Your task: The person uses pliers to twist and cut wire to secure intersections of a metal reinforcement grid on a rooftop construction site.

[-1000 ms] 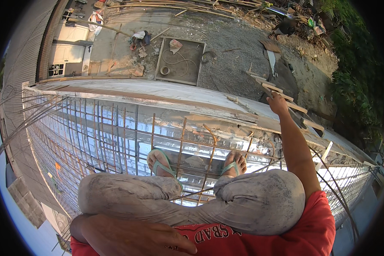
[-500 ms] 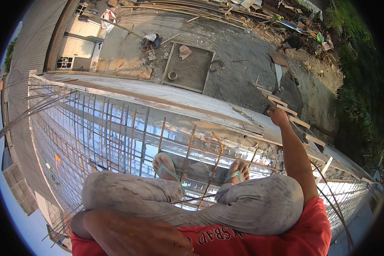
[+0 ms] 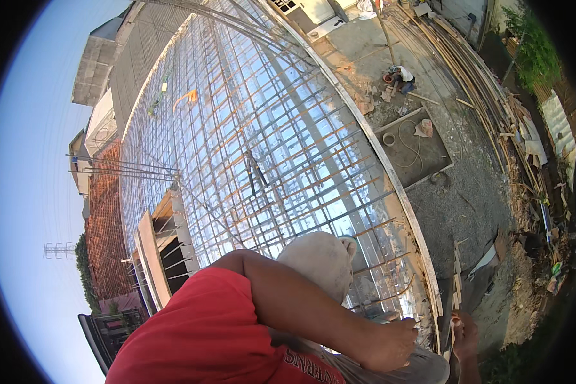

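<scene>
My left arm reaches across my body from a red sleeve, and my left hand (image 3: 390,344) is over my grey trouser leg (image 3: 429,366) with its fingers curled in. What those fingers hold, if anything, is hidden. Farther right, my right hand (image 3: 465,334) is closed at the top of a wooden ladder (image 3: 457,281), just beyond the slab's edge board (image 3: 400,185). A bent knee (image 3: 317,259) in dusty grey cloth rises above the steel bar grid (image 3: 256,147). My feet are mostly hidden.
An orange item (image 3: 187,98) lies on the grid. Beside it is a framed opening (image 3: 163,249). Below the edge, a person (image 3: 402,79) crouches near a shallow mixing box (image 3: 416,163) holding a bucket (image 3: 388,139) and hose. Bamboo poles (image 3: 457,64) lie farther out.
My view has swung left, showing more of the bar grid and the sky. My left arm has come across toward the right. My right hand stays at the ladder top.
</scene>
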Demonstrator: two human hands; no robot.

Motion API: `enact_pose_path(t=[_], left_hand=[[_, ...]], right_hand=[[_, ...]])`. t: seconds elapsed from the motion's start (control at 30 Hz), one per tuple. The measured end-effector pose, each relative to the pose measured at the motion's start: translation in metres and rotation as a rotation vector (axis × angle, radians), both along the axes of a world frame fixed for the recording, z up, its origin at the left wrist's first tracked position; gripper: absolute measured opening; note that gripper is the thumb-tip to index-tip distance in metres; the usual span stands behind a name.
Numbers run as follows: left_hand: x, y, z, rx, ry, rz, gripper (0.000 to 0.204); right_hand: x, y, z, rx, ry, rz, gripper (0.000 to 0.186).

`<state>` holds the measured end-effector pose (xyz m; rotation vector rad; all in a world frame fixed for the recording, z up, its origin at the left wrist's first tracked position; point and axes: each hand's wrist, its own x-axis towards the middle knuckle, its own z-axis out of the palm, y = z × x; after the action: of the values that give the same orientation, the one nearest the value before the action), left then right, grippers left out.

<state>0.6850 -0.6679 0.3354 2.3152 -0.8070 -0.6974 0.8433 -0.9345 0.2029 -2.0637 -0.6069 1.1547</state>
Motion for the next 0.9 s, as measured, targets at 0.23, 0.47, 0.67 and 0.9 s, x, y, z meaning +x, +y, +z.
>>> enact_pose_path(t=[0.23, 0.47, 0.67, 0.9], left_hand=[[0.008, -0.028, -0.028, 0.168, 0.593, -0.064, 0.025], [-0.184, -0.071, 0.048, 0.212, 0.632, 0.238, 0.020], [-0.248, -0.033, 0.256, -0.344, 0.800, 0.499, 0.037], [-0.272, 0.124, 0.373, -0.613, 0.561, 0.887, 0.046]], right_hand=[[-0.131, -0.003, 0.135, 0.492, -0.307, 0.663, 0.041], [-0.141, 0.061, 0.252, 0.048, -0.243, 0.650, 0.031], [-0.218, 0.113, 0.337, -0.738, -0.262, 1.122, 0.040], [-0.220, 0.306, 0.460, -0.209, 0.120, 0.938, 0.041]])
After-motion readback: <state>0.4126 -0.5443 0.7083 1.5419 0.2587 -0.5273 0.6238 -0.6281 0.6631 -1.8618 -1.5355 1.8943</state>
